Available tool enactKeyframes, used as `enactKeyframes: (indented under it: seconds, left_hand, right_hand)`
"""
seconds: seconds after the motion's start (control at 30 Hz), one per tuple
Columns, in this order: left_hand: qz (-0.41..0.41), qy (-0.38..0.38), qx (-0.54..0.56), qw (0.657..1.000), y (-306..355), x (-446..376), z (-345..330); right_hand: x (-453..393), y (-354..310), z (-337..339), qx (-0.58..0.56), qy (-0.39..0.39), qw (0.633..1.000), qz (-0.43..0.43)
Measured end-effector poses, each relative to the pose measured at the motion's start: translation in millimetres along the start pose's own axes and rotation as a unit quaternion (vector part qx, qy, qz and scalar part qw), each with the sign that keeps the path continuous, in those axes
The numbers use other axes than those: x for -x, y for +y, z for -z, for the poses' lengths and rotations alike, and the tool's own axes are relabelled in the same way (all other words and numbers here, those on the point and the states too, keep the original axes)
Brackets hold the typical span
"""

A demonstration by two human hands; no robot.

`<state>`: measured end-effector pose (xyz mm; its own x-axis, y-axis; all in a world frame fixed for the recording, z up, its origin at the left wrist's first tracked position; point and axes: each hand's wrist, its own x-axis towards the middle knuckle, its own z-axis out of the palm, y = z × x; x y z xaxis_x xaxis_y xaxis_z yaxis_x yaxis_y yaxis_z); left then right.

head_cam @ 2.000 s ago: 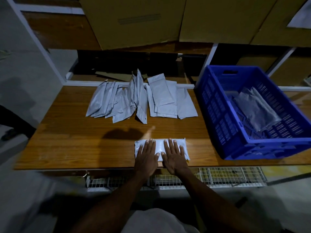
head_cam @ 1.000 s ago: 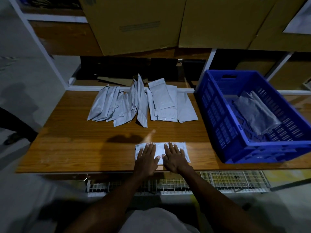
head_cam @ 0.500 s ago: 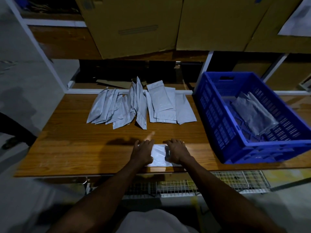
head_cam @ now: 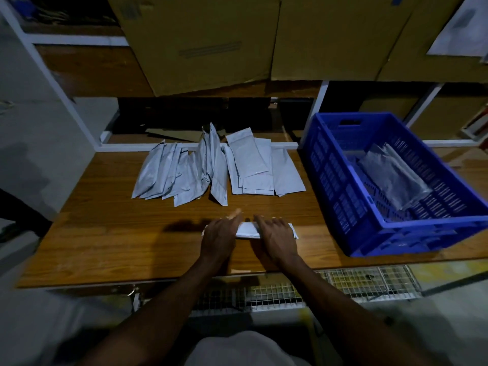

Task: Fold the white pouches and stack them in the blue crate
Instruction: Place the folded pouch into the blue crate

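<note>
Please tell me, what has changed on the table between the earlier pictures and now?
Two seconds ago both hands lay flat on the spread pouch near the table's front edge. Now the pouch is folded into a narrower strip, and the left hand and right hand press it down, slightly farther from the edge. The unfolded pouches and the blue crate stayed in place.

You are looking down at a wooden counter [head_cam: 111, 233] in dim light, its grain running left to right. Behind it a white metal shelf frame [head_cam: 66, 99] rises, and large cardboard boxes [head_cam: 200, 40] sit on the wooden shelf board above. Under the counter's near edge runs a white wire mesh rack [head_cam: 351, 283]. To your left the grey floor [head_cam: 34, 143] lies in shadow.
</note>
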<state>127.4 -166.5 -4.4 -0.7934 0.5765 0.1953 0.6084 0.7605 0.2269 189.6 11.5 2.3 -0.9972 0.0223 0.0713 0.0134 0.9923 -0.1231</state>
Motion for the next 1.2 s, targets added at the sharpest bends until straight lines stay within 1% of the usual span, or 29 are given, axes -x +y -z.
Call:
enactKeyframes:
  seconds: [0.17,0.3,0.43,0.53,0.6,0.7,0.77,0.83,0.9,0.97,1.07,1.2]
  left_hand:
    - [-0.035,0.026,-0.047,0.998,9,9,1]
    - [-0.062,0.039,-0.056,0.996,10,10,-4]
    - [-0.089,0.062,-0.057,0.993,17,-12,1]
    - [-0.134,0.118,-0.048,0.983,26,-46,10]
    - [-0.15,0.14,-0.027,0.978,40,-66,22]
    - [-0.148,0.134,-0.012,0.98,73,-95,45]
    - [-0.152,0.143,-0.006,0.978,96,-116,56]
    - [-0.183,0.158,0.01,0.97,123,-139,68]
    - [-0.219,0.175,0.023,0.96,149,-161,76]
    - [-0.234,0.161,0.029,0.958,172,-185,78]
    - [-0.257,0.117,0.034,0.959,205,-219,72]
    - [-0.311,0.073,0.027,0.947,247,-260,68]
  right_hand:
    - [20,-3,-13,0.021,-0.005,1.0,0.01]
    - [28,-1,-8,0.022,0.001,1.0,0.005]
    - [22,12,17,0.027,0.032,0.999,-0.001]
    - [12,28,44,0.042,0.079,0.996,-0.028]
    - [7,41,64,0.049,0.112,0.991,-0.046]
    - [5,65,98,0.055,0.148,0.985,-0.068]
    - [4,86,117,0.062,0.174,0.979,-0.084]
    - [5,111,135,0.062,0.187,0.975,-0.101]
    - [9,137,153,0.057,0.182,0.974,-0.122]
    - [14,165,168,0.043,0.174,0.974,-0.142]
    - [21,202,182,0.039,0.159,0.971,-0.174]
    - [32,241,188,0.022,0.145,0.965,-0.218]
